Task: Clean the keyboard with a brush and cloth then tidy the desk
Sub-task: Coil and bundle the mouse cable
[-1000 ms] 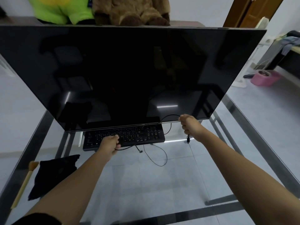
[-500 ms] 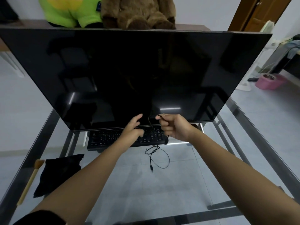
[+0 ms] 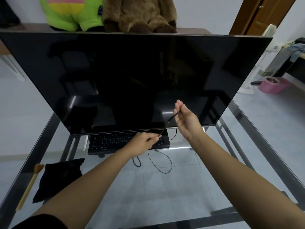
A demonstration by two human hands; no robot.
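Note:
A black keyboard (image 3: 113, 142) lies on the glass desk (image 3: 165, 195), partly under the big dark monitor (image 3: 132, 80). Its thin black cable (image 3: 162, 169) loops on the glass in front of it. My left hand (image 3: 142, 142) pinches the cable just above the keyboard's right end. My right hand (image 3: 186, 119) is raised in front of the screen's lower edge and holds the cable near its plug end. A black cloth (image 3: 57, 177) lies crumpled at the desk's left. Beside the cloth, along the left edge, is a wooden-handled brush (image 3: 29, 187).
Green (image 3: 71, 12) and brown (image 3: 140, 14) plush toys sit behind the monitor. A pink bowl (image 3: 272, 83) and a fan base are on the floor to the right. The desk's metal frame runs along both sides.
My hands were together over the keyboard's right end. Now the right hand has risen up and right with the cable end, and the left hand has dropped slightly, stretching the cable between them.

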